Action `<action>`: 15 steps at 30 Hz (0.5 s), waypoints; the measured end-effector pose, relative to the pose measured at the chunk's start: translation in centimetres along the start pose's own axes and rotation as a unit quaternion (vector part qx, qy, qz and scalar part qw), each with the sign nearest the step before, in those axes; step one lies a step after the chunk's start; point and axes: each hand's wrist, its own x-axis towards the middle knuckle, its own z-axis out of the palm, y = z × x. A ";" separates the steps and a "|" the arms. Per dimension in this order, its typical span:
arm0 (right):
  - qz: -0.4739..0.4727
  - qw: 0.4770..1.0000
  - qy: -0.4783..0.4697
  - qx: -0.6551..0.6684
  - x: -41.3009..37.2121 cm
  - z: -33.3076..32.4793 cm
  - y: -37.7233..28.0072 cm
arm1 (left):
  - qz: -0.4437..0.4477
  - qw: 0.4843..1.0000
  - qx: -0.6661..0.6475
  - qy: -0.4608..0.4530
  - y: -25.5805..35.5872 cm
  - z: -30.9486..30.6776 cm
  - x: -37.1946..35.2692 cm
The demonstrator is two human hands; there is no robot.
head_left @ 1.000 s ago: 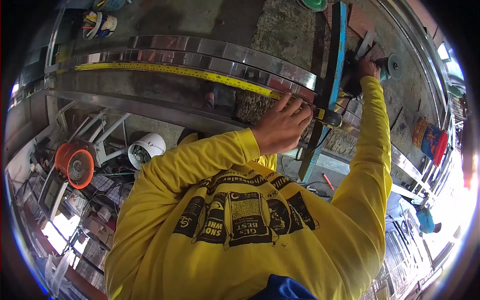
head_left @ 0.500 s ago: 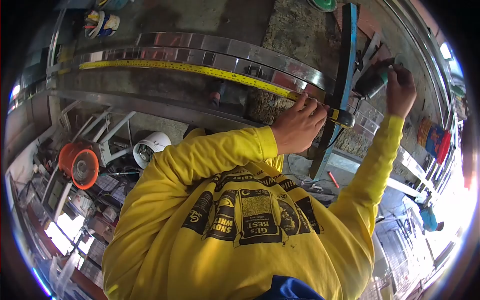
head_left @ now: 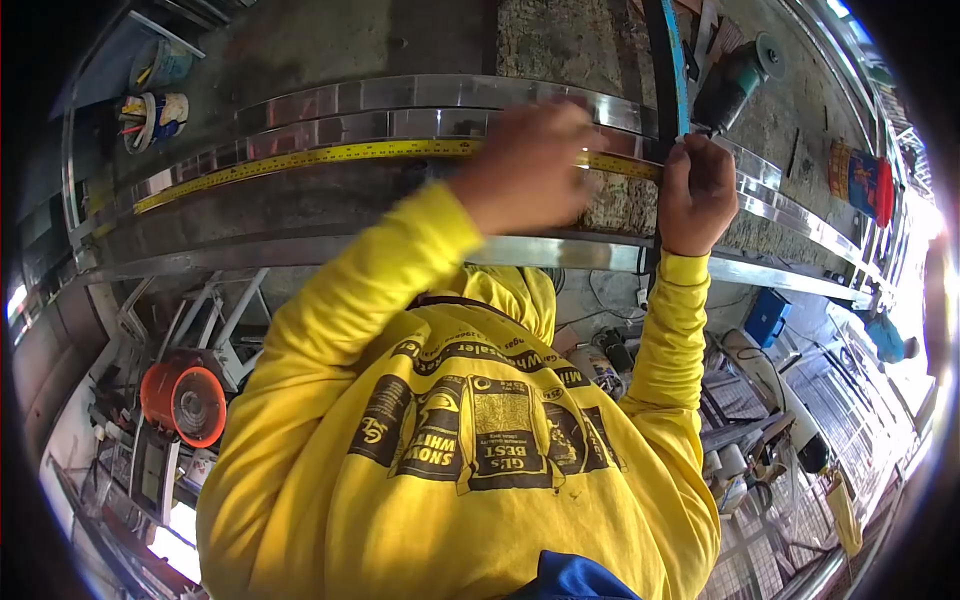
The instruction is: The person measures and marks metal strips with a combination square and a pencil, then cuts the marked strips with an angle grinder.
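Note:
A yellow tape measure blade (head_left: pixel 350 152) stretches along shiny metal bars (head_left: pixel 400 122) on the work surface. Smeared by motion, my left hand (head_left: pixel 530 165) is over the blade and bars; its fingers are too blurred to read. Close by the blade's right end, my right hand (head_left: pixel 697 195) is closed in a pinch beside a blue-edged dark bar (head_left: pixel 672 75) that crosses the metal bars. Something small and pale shows at its fingertips, too small to name. The tape's case is not visible.
An angle grinder (head_left: pixel 735 88) lies at the upper right. Further right is a red and blue container (head_left: pixel 862 180). A tub of tools (head_left: pixel 152 118) stands upper left, an orange round fan-like object (head_left: pixel 183 398) lower left. A long metal rail (head_left: pixel 560 252) runs before my body.
My left hand has moved up and left, off the tape's case. My right hand has come in from the right to the dark bar. The whole view has shifted.

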 end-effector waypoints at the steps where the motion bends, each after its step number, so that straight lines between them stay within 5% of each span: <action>1: -0.003 1.000 0.003 -0.008 0.0 0.0 0.1 | -0.027 0.999 -0.027 0.004 -2.7 -2.2 -1.1; 4: -0.008 1.000 -0.006 -0.018 0.1 0.1 0.5 | -0.183 0.970 -0.050 -0.154 -9.2 -7.3 -3.9; 15: -0.047 0.983 -0.089 -0.156 0.7 0.7 -1.7 | -0.343 0.858 -0.221 -0.311 -12.4 -7.5 -3.2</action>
